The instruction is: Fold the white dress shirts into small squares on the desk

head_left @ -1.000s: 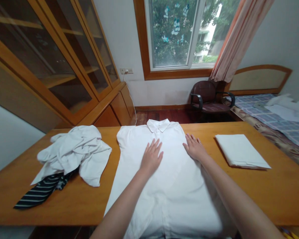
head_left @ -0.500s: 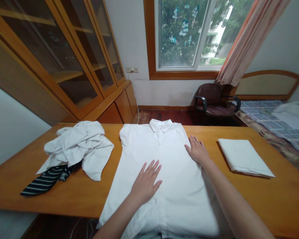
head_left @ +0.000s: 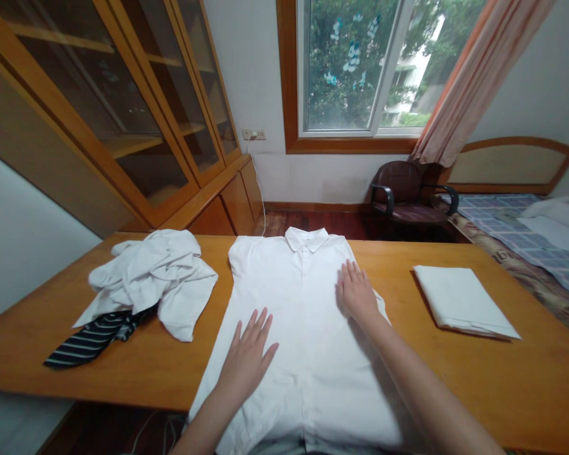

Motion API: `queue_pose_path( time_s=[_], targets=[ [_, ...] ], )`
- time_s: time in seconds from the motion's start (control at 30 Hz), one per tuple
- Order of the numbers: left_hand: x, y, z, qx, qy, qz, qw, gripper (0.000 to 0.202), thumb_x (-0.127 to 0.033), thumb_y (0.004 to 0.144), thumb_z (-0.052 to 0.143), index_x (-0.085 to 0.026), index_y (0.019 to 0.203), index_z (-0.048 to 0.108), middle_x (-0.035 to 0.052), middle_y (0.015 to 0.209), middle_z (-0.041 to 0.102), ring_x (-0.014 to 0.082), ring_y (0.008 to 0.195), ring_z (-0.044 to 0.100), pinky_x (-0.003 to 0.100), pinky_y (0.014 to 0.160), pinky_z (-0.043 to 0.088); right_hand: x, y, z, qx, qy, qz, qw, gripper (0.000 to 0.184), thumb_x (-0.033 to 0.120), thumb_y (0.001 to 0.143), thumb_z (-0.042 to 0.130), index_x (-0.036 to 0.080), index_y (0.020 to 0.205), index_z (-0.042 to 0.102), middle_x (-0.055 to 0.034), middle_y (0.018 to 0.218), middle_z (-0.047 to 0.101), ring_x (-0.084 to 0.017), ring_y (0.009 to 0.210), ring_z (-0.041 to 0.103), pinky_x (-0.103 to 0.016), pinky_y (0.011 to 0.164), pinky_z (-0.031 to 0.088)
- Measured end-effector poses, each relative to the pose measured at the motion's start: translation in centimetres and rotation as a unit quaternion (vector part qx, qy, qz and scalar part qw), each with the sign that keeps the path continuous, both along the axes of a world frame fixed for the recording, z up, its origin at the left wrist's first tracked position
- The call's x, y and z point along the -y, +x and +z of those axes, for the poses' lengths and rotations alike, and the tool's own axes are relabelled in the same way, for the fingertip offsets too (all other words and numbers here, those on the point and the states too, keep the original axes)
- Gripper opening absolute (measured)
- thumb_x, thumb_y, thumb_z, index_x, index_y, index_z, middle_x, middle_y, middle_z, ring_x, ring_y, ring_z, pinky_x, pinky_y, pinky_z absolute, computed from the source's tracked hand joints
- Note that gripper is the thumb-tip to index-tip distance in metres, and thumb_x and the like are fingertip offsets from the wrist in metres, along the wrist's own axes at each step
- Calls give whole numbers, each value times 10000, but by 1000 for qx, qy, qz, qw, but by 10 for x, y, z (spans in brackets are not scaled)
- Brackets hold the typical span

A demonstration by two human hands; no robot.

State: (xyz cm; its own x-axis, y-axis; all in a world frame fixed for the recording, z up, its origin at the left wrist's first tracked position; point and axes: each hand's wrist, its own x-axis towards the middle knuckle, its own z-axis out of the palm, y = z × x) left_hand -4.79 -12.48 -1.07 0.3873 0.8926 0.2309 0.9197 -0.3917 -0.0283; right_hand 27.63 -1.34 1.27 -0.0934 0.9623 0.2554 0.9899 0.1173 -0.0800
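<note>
A white collared shirt [head_left: 289, 297] lies spread front side up on the wooden table [head_left: 398, 404], its collar pointing to the far edge. My left hand [head_left: 249, 357] rests flat on the shirt's lower left part, fingers spread. On the upper right part, below the shoulder, lies my right hand [head_left: 357, 291], its fingers stretched out. Neither hand grips the cloth. The shirt's bottom hem runs toward my body and is partly out of view.
A crumpled white garment [head_left: 152, 272] and a black striped tie [head_left: 85, 344] lie on the left. To the right is a folded white shirt-like cloth [head_left: 462, 297]. Beyond the table stand a glass-door cabinet [head_left: 189, 183], an armchair [head_left: 398, 189] and a bed [head_left: 516, 215].
My left hand has slid left across the shirt. My right hand has moved left from the shirt's right edge onto its front. The view has shifted very slightly.
</note>
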Motion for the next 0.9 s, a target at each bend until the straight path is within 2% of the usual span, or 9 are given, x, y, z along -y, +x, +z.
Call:
queue_pose_path(
  time_s=[0.13,0.2,0.27,0.4,0.67,0.9],
  targets=[
    [-34,31,8,18,-19,1,1000,575,-450,1010,371,-247,1547,339,68,1609,333,274,1514,235,550,1198,278,21,-59,-8,-53,-39,133,989,605,416,1013,368,79,1515,382,-163,1608,297,-291,1505,243,-477,1207,232],
    [-51,42,11,21,-36,10,999,565,-451,1011,369,-242,1536,363,69,1612,325,279,1512,240,559,1195,279,28,-75,-13,-65,-43,157,985,617,440,1012,381,99,1526,370,-152,1606,307,-277,1503,253,-481,1213,221],
    [-63,47,11,22,-50,26,998,559,-452,1012,365,-242,1530,376,67,1611,324,280,1507,254,556,1200,271,31,-78,-16,-70,-41,156,984,619,445,1012,383,97,1523,376,-151,1601,317,-272,1500,262,-481,1216,209],
    [-72,45,6,30,-41,42,998,561,-446,1014,359,-263,1544,348,55,1621,298,262,1512,243,537,1223,230,24,-55,-18,-70,-44,108,991,607,447,1008,380,105,1509,405,-152,1593,333,-275,1493,279,-484,1206,219],
    [-66,42,1,29,-38,49,998,549,-431,1015,346,-256,1534,370,51,1615,312,259,1507,256,532,1219,254,2,5,-26,-52,-32,5,998,596,409,996,377,70,1484,434,-167,1568,384,-281,1478,308,-456,1196,245],
    [-58,56,2,28,-28,41,998,536,-413,1015,344,-235,1517,401,58,1611,319,259,1508,254,541,1218,256,5,22,-24,-38,-27,-14,999,597,400,997,365,38,1463,456,-158,1559,404,-282,1458,338,-424,1201,254]
  ],
)
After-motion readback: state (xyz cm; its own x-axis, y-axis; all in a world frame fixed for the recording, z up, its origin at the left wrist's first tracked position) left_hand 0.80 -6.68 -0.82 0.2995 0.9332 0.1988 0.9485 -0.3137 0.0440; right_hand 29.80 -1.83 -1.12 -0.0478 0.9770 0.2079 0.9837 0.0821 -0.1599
